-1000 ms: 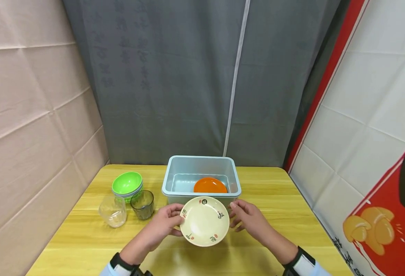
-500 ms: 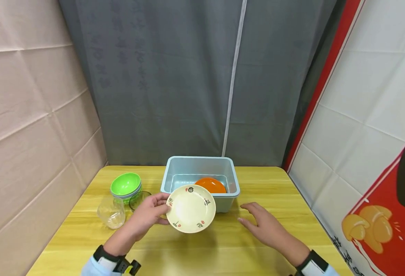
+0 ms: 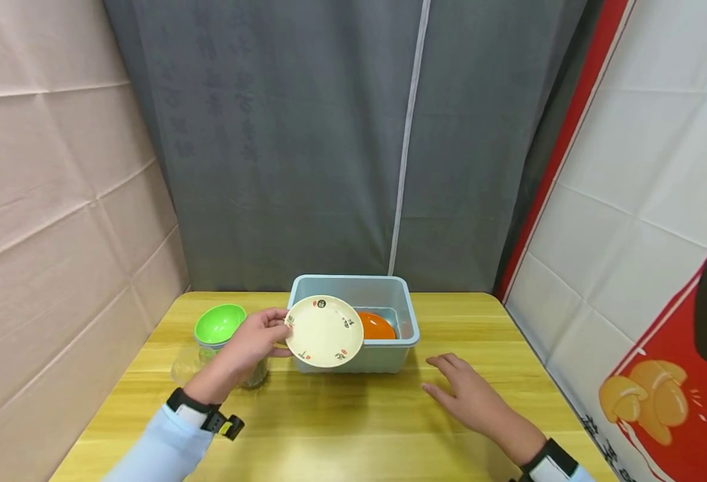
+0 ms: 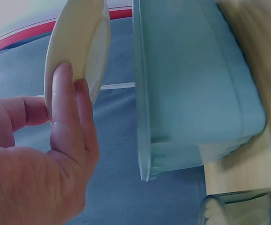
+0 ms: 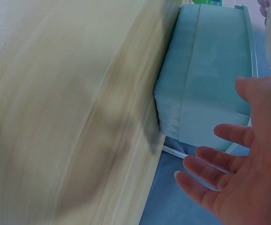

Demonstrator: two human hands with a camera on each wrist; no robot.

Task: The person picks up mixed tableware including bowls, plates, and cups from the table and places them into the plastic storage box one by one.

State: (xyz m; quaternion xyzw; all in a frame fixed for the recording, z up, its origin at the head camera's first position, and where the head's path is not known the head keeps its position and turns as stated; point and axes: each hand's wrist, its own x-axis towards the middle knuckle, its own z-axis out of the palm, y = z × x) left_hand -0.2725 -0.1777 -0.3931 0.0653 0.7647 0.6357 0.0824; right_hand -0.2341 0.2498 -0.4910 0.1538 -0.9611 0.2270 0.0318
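Note:
My left hand [image 3: 259,337] pinches the left rim of a cream plate [image 3: 325,331] with small printed motifs along its border. Thumb on one face and fingers on the other show in the left wrist view, where the plate [image 4: 79,47] is seen edge-on. The plate is raised over the near left part of a light blue plastic bin [image 3: 389,355], hiding some of its rim. Inside the bin lies an orange plate [image 3: 376,326], partly covered by the cream one. My right hand [image 3: 470,398] hovers right of the bin with fingers spread, holding nothing.
Left of the bin, a green bowl [image 3: 219,323] tops a stack of bowls. A clear glass [image 3: 185,365] and a dark glass [image 3: 257,376] stand in front, partly behind my left arm. A grey curtain [image 3: 293,167] hangs behind the wooden table [image 3: 341,435].
My right hand has left the cream plate's side and moved right. My left hand has carried the plate left and forward, up over the bin's near edge.

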